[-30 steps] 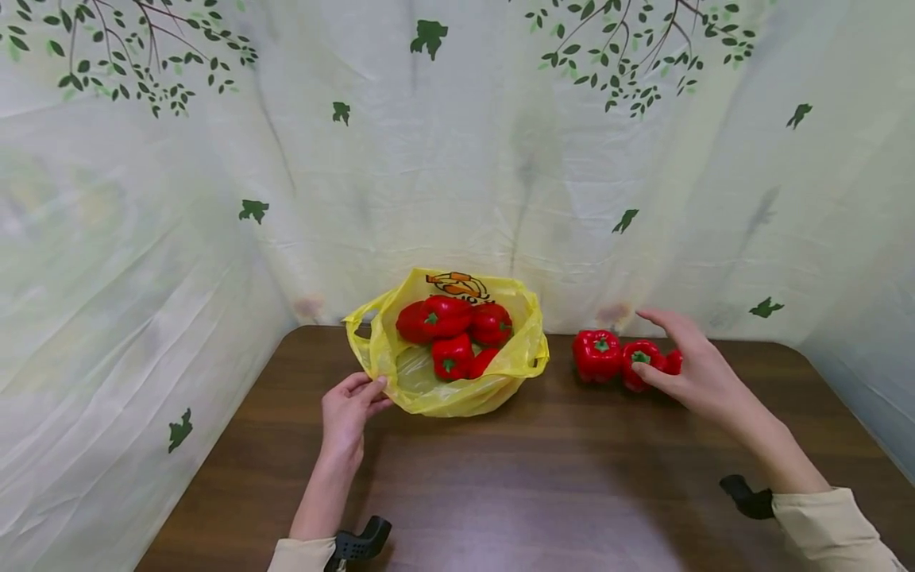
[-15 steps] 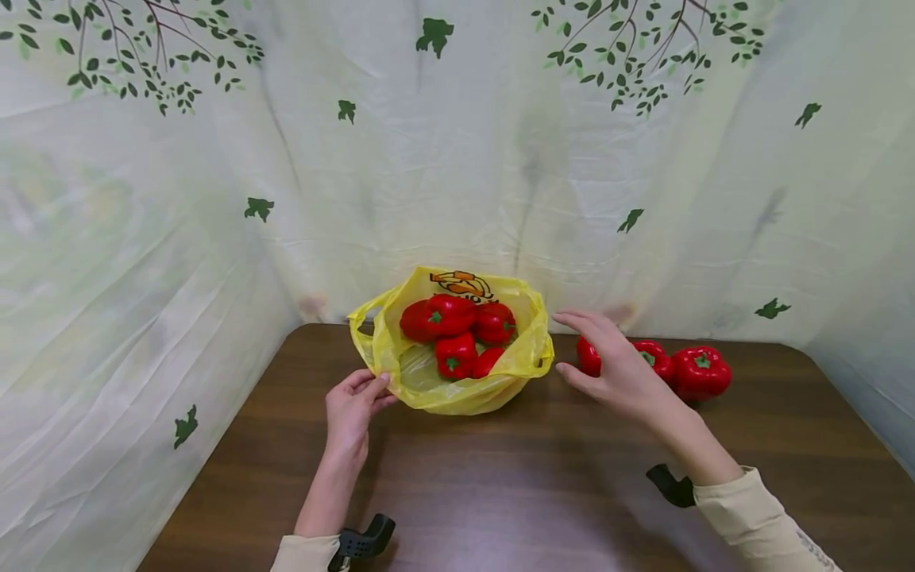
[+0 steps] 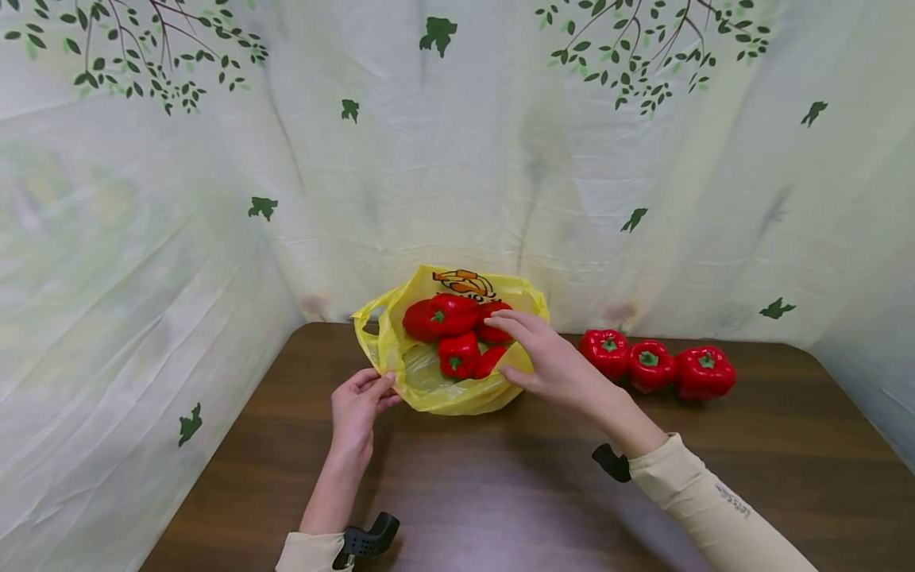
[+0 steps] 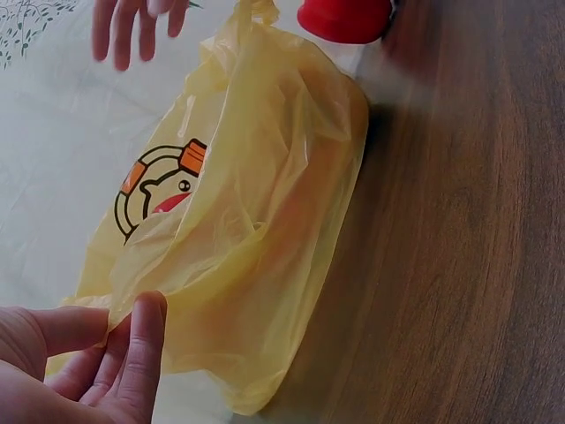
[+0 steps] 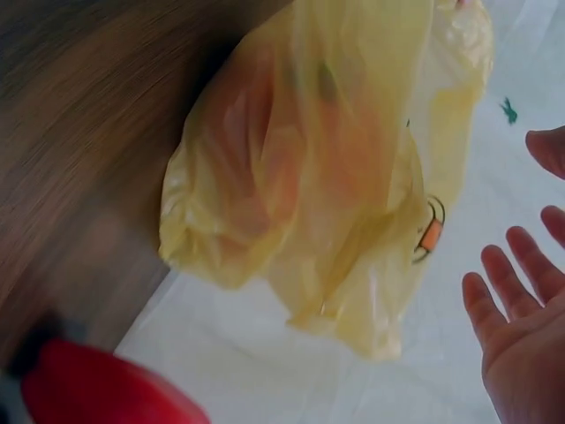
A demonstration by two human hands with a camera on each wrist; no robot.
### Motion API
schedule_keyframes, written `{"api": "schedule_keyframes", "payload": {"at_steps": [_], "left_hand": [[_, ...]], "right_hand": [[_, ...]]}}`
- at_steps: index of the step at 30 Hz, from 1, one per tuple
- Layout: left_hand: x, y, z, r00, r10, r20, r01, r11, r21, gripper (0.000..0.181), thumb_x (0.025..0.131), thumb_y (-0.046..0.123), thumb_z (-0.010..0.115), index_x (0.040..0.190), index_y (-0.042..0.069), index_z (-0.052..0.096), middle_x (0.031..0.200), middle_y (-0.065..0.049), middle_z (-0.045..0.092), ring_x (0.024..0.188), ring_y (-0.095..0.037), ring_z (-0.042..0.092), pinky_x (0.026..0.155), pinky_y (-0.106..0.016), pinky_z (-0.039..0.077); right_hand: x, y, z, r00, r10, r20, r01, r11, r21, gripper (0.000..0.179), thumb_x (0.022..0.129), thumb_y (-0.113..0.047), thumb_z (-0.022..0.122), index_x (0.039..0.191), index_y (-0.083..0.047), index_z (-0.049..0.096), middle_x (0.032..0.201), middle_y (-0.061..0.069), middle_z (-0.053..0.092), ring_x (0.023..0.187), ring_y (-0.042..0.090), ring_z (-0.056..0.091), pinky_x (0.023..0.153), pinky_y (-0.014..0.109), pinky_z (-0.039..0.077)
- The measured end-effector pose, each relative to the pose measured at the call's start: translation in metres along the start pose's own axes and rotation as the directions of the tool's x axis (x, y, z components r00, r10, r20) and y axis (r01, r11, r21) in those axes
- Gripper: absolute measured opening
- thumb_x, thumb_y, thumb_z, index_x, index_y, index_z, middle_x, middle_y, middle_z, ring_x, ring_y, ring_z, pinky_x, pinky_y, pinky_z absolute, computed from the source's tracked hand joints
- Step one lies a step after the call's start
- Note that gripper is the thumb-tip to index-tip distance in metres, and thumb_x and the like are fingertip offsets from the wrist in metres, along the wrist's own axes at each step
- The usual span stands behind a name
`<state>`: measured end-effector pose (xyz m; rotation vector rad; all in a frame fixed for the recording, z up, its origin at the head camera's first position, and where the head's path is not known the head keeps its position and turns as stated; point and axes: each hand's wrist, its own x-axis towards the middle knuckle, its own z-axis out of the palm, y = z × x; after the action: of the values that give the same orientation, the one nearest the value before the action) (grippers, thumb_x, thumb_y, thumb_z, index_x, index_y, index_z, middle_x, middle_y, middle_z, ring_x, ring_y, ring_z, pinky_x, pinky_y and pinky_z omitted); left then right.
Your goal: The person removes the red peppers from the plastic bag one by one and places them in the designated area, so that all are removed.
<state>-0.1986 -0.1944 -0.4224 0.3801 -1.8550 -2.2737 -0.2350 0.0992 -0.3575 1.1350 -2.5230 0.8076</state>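
A yellow plastic bag (image 3: pixel 436 402) with a printed cartoon stands open at the table's back, several red bell peppers (image 3: pixel 458 355) inside. At its near left rim, my left hand (image 3: pixel 355 419) pinches the plastic between thumb and fingers; the left wrist view shows this hand (image 4: pixel 110 358) gripping the bag's film (image 4: pixel 274 194). My right hand (image 3: pixel 557 365) hovers over the bag's right side with fingers spread, holding nothing; it hides part of the rim and of a pepper. In the right wrist view that hand (image 5: pixel 534 344) is beside the bag, palm bare.
Three red bell peppers (image 3: pixel 651 366) sit in a row on the brown wooden table (image 3: pixel 457 485), right of the bag. A pale curtain (image 3: pixel 457 159) with leaf prints hangs behind the table and along the left side.
My right hand has swept left from over the row of peppers to above the bag, uncovering the row. The left hand keeps its hold on the rim.
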Motion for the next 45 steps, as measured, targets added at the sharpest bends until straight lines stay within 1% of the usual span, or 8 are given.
{"api": "schedule_keyframes", "payload": {"at_steps": [7, 16, 23, 27, 31, 34, 39, 45], "left_hand": [[0.000, 0.000, 0.000, 1.000, -0.003, 0.005, 0.003, 1.000, -0.007, 0.027, 0.092, 0.002, 0.067, 0.112, -0.014, 0.059, 0.088, -0.012, 0.069, 0.071, -0.019, 0.068, 0.072, -0.030, 0.060], [0.002, -0.002, 0.000, 1.000, 0.004, 0.004, -0.004, 1.000, -0.023, 0.024, 0.092, 0.000, 0.067, 0.110, -0.014, 0.059, 0.085, -0.011, 0.069, 0.069, -0.019, 0.068, 0.071, -0.031, 0.060], [0.002, -0.004, 0.001, 1.000, -0.008, -0.001, 0.008, 1.000, -0.022, 0.023, 0.091, 0.000, 0.067, 0.109, -0.014, 0.060, 0.085, -0.012, 0.069, 0.069, -0.019, 0.068, 0.072, -0.033, 0.060], [0.002, -0.004, 0.002, 1.000, -0.005, 0.006, 0.005, 1.000, -0.025, 0.023, 0.091, -0.001, 0.067, 0.108, -0.014, 0.060, 0.085, -0.011, 0.069, 0.069, -0.020, 0.067, 0.071, -0.032, 0.060], [0.002, -0.003, 0.002, 1.000, -0.005, 0.011, 0.005, 1.000, -0.016, 0.022, 0.092, 0.000, 0.067, 0.108, -0.014, 0.060, 0.085, -0.011, 0.069, 0.069, -0.019, 0.068, 0.070, -0.031, 0.060], [0.002, -0.002, 0.002, 1.000, -0.004, 0.006, 0.004, 1.000, -0.007, 0.022, 0.092, 0.000, 0.066, 0.108, -0.013, 0.060, 0.085, -0.011, 0.069, 0.070, -0.019, 0.068, 0.070, -0.032, 0.060], [0.001, -0.001, 0.003, 1.000, 0.007, 0.004, -0.007, 1.000, -0.021, 0.020, 0.091, -0.001, 0.067, 0.106, -0.013, 0.061, 0.084, -0.012, 0.069, 0.068, -0.019, 0.067, 0.072, -0.035, 0.060], [0.001, -0.001, 0.002, 1.000, 0.009, 0.004, -0.009, 0.999, -0.031, 0.019, 0.091, -0.002, 0.067, 0.105, -0.014, 0.061, 0.082, -0.011, 0.069, 0.068, -0.019, 0.067, 0.070, -0.034, 0.060]], "right_hand": [[0.027, 0.002, 0.021, 1.000, 0.009, -0.001, -0.009, 1.000, 0.013, 0.058, 0.089, -0.018, 0.072, 0.141, -0.013, 0.050, 0.143, 0.004, 0.045, 0.132, 0.020, 0.040, 0.107, 0.038, 0.042], [0.055, 0.013, 0.047, 0.997, 0.082, -0.006, -0.081, 0.995, 0.050, 0.055, 0.089, -0.016, 0.072, 0.140, -0.012, 0.051, 0.143, 0.004, 0.046, 0.132, 0.023, 0.040, 0.108, 0.039, 0.039], [0.074, 0.025, 0.070, 0.988, 0.157, 0.003, -0.156, 0.985, 0.077, 0.055, 0.091, -0.015, 0.071, 0.141, -0.014, 0.051, 0.144, 0.004, 0.044, 0.134, 0.023, 0.037, 0.111, 0.040, 0.036], [0.081, 0.029, 0.082, 0.984, 0.176, -0.033, -0.173, 0.981, 0.085, 0.057, 0.090, -0.013, 0.072, 0.142, -0.014, 0.050, 0.146, 0.005, 0.042, 0.135, 0.025, 0.036, 0.112, 0.041, 0.034], [0.087, 0.031, 0.088, 0.981, 0.184, -0.069, -0.176, 0.979, 0.100, 0.059, 0.088, -0.010, 0.073, 0.142, -0.014, 0.050, 0.149, 0.008, 0.040, 0.136, 0.028, 0.034, 0.112, 0.045, 0.033], [0.090, 0.031, 0.091, 0.979, 0.192, -0.069, -0.185, 0.978, 0.102, 0.061, 0.088, -0.008, 0.073, 0.143, -0.014, 0.048, 0.151, 0.011, 0.038, 0.137, 0.029, 0.032, 0.111, 0.047, 0.034], [0.093, 0.033, 0.096, 0.974, 0.218, -0.054, -0.213, 0.974, 0.081, 0.067, 0.087, -0.005, 0.072, 0.147, -0.015, 0.044, 0.153, 0.010, 0.034, 0.139, 0.030, 0.029, 0.109, 0.048, 0.036], [0.095, 0.036, 0.101, 0.970, 0.234, -0.069, -0.231, 0.972, 0.050, 0.069, 0.086, -0.006, 0.075, 0.147, -0.013, 0.044, 0.149, 0.008, 0.040, 0.136, 0.029, 0.033, 0.110, 0.043, 0.037]]}}
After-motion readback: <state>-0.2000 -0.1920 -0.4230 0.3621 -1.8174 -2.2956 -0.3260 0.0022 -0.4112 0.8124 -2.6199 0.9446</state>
